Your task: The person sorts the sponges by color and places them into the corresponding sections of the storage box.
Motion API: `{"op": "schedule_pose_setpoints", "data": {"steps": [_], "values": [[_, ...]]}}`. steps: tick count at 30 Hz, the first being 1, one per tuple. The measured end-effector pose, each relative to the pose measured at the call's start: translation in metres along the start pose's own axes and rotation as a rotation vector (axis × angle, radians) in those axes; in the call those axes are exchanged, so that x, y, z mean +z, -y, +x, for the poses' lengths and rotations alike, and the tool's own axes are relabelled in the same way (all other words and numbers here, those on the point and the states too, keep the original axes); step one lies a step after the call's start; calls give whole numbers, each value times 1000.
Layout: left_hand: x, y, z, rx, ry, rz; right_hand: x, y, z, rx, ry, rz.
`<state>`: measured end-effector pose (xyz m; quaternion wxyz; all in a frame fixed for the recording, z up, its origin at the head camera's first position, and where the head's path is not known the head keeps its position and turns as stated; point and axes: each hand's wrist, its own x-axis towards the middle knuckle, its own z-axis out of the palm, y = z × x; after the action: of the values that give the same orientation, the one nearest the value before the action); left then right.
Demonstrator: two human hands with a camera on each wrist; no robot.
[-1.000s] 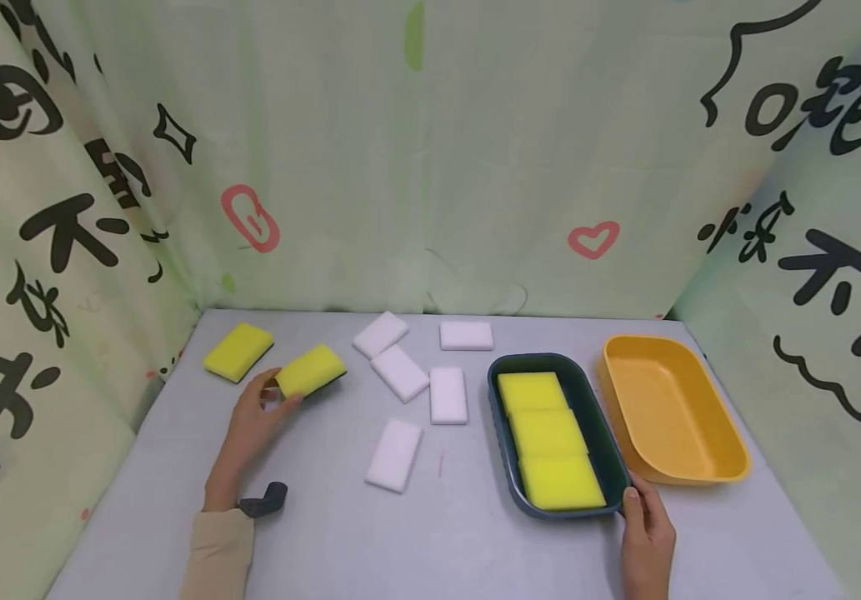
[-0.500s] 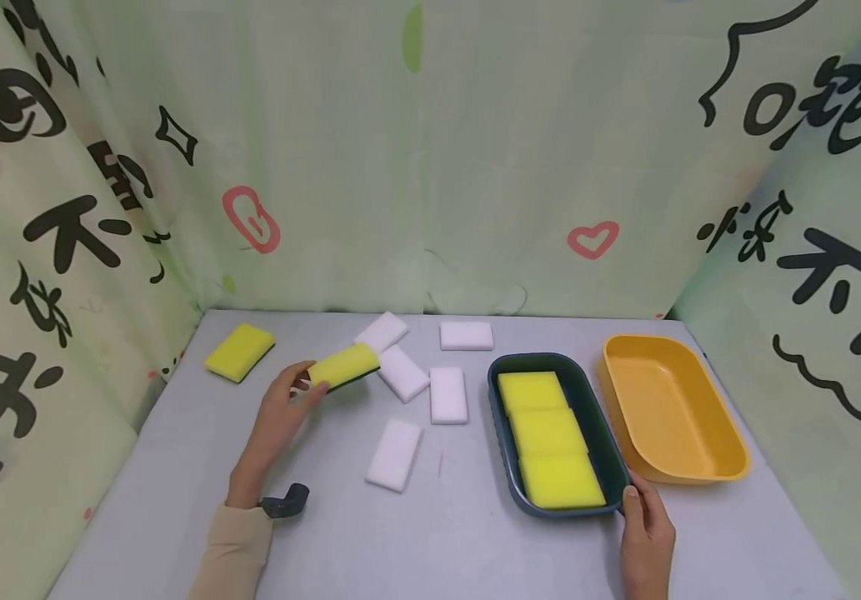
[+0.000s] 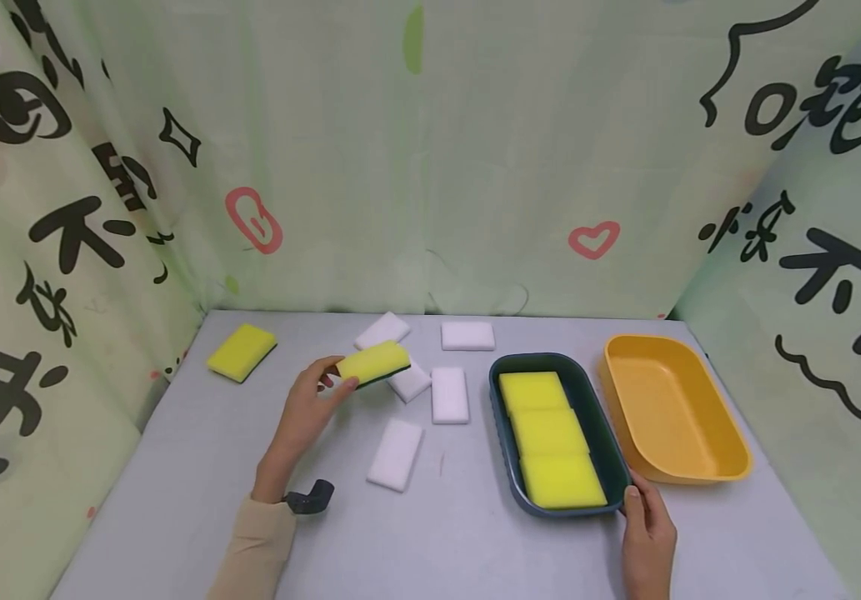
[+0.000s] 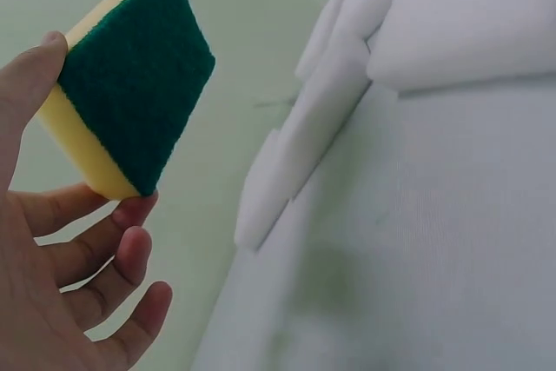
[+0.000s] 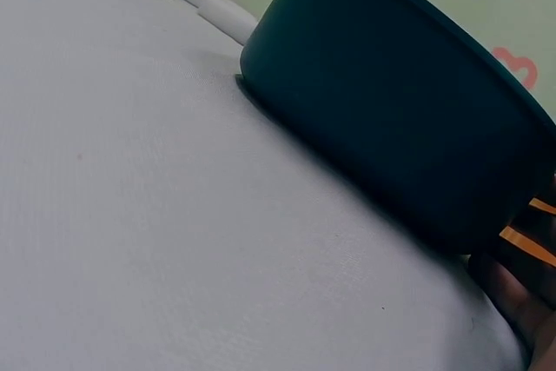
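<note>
My left hand (image 3: 302,421) pinches a yellow scouring sponge (image 3: 373,363) between thumb and fingertips, above the white sponges. In the left wrist view the sponge's dark green scouring side (image 4: 143,76) faces the camera, tilted. My right hand (image 3: 648,537) grips the near right corner of a dark green tray (image 3: 583,392), thumb at the rim. Three yellow sponges (image 3: 550,432) lie in that tray in an overlapping row. The right wrist view shows the tray's outer wall (image 5: 391,102) and only part of the hand. Another yellow sponge (image 3: 241,352) lies at the table's far left.
Several white sponges (image 3: 396,454) lie scattered on the middle of the table (image 3: 415,550), some touching. An orange-yellow tray (image 3: 673,408) stands right beside the dark green one. Printed curtains (image 3: 475,167) enclose the table at the back and both sides.
My left hand has carried the yellow scouring sponge to the right, from beside the white sponges to over them. My right hand and the trays have stayed in place.
</note>
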<state>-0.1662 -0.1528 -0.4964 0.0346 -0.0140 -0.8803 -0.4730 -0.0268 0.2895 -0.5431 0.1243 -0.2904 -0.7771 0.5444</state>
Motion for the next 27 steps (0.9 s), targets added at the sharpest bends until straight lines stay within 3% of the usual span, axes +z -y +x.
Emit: {"op": "schedule_pose_setpoints", "data": {"steps": [6,17,27], "values": [[10,-14,0,48,-4,-10,-1,2,-1,-7,-4,-2],[34,-36,-2,235,-17,37,-1,3,-2,6,5,-28],[56,-55,-4,378,22,-6,-1,3,-2,8,3,-22]]}}
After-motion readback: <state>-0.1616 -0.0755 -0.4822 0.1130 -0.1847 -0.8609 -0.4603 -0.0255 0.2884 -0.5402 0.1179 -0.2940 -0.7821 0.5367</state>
